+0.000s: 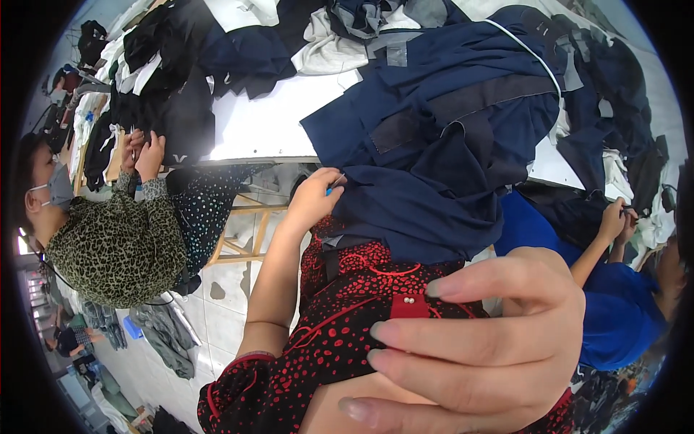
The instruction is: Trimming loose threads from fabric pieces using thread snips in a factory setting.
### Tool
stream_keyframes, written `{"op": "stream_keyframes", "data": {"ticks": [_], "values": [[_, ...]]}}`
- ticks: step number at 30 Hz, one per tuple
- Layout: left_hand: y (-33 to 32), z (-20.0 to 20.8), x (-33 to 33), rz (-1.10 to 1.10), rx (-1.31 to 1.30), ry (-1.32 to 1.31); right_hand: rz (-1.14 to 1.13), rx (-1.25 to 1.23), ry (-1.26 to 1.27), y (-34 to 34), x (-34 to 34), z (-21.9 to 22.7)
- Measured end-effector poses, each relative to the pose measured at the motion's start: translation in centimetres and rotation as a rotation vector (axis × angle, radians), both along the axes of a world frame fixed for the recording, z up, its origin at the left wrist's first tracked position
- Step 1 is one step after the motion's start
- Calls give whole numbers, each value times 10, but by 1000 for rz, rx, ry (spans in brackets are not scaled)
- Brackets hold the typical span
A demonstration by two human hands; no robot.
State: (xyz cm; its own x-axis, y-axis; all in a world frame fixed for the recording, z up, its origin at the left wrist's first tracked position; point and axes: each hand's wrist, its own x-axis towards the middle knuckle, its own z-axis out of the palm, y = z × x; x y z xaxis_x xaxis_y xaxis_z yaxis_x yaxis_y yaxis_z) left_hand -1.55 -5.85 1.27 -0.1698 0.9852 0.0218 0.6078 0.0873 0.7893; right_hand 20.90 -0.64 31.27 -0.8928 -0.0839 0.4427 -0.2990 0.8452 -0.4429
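Note:
My left hand (315, 199) is closed around small blue-handled snips (330, 192), mostly hidden by the fingers, with a bit of metal showing. It rests at the left edge of a navy blue garment (426, 206), which hangs from the table onto my lap. Close to the camera, my right hand (491, 333) is raised in front of my black and red patterned clothing (340, 333). Its fingers are stretched and apart, with nothing seen in them. Dark grey panels (491, 101) show on the part of the garment lying on the table.
A white table (267, 123) bears heaps of dark and white clothes (325, 47). At left sits a masked person in a leopard-print top (119, 246), hands on dark cloth. Another person in blue (614, 311) works at right. A wooden stool (249, 231) stands beyond my left arm.

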Motion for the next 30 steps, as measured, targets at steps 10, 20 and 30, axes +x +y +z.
{"op": "stream_keyframes", "data": {"ticks": [10, 20, 30], "values": [[24, -14, 14, -16, -368, -364, -523, -108, -453, 81, 12, -177], [6, 61, -9, 35, -238, -642, -557, -120, -425, 66, 15, -225], [8, 93, -10, -26, 48, -407, -750, -234, 54, 86, 27, -152]]}}
